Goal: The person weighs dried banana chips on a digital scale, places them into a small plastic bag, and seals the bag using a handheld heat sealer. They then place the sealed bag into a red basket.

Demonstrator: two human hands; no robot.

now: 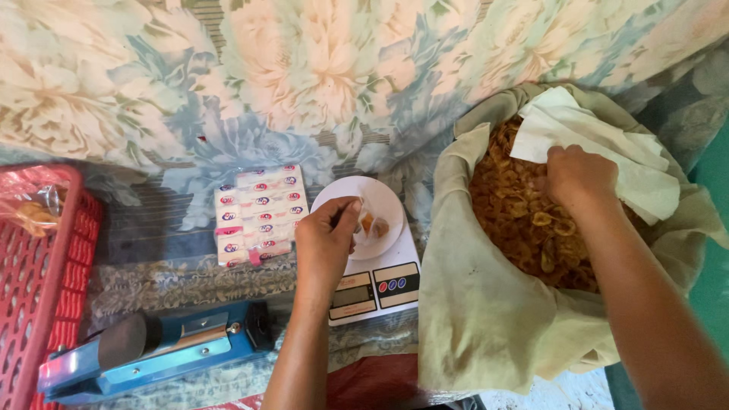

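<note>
Right hand (579, 178) in chips (524, 220); left hand (325, 243) over scale (376, 281).

light: soft daylight, even | shadows: faint | focus: sharp centre | edges: slight wide-angle bend

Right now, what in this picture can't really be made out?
- Head view: the scale display is too small to read.
- What the left hand pinches over the scale's white plate: hidden by its fingers.
- The right hand fingertips, buried among fried chips in the cloth sack.
- The red basket, cut off by the left edge.
</note>
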